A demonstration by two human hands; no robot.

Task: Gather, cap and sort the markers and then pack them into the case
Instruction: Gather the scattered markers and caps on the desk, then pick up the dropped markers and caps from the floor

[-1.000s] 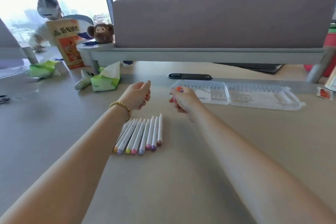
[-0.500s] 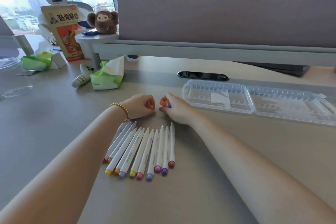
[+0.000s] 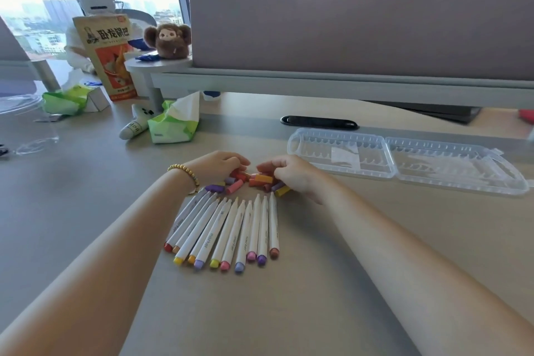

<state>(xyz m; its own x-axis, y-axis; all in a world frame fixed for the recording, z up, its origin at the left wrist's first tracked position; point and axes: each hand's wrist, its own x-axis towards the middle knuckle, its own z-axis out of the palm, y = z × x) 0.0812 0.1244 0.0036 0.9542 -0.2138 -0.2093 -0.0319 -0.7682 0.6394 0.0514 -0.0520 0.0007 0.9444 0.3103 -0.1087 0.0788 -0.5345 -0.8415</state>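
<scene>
Loose caps [image 3: 254,180] between both hands [image 3: 257,172]

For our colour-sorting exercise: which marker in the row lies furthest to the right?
The brown-ended marker, last on the right; its neighbours end in purple and pink.

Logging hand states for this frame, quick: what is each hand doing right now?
Left hand: fingers curled down onto the loose caps; whether it holds one cannot be told.
Right hand: fingers curled over the caps; grip cannot be told.
</scene>
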